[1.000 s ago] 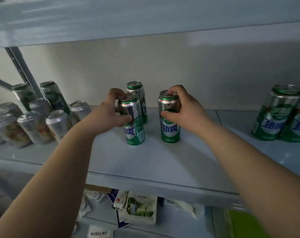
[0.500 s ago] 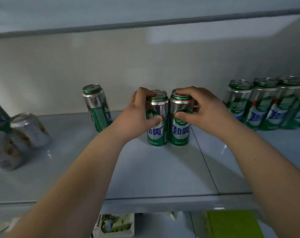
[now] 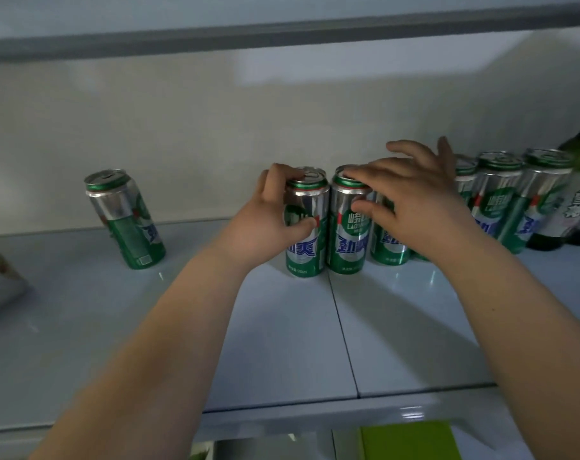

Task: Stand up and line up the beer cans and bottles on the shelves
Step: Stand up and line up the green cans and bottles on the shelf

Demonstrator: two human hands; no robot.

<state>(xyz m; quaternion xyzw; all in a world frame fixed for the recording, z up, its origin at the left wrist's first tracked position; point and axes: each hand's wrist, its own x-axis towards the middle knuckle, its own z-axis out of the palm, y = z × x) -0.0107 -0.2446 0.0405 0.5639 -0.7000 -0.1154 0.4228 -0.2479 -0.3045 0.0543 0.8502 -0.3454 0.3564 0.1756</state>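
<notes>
On the shelf (image 3: 282, 343), the left grip (image 3: 268, 224) clasps an upright can (image 3: 306, 255) beside the neighbour (image 3: 348, 240) that the open right grip (image 3: 411, 197) merely touches; a hard nudge could topple both into the row (image 3: 501, 200).

Left hand (image 3: 269, 224) curled, right hand (image 3: 413, 197) splayed

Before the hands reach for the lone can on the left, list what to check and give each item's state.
1. Is the first can upright, gripped by the left hand: ok.
2. Is the second can upright beside it: ok.
3. Is the right hand off the second can: not ok, spread fingers rest on its top.
4. Is the row of cans upright: ok where visible; the right hand hides part.
5. Has the lone can joined the row: not ok, it stands apart.
6. Is the shelf between them free: ok.
</notes>
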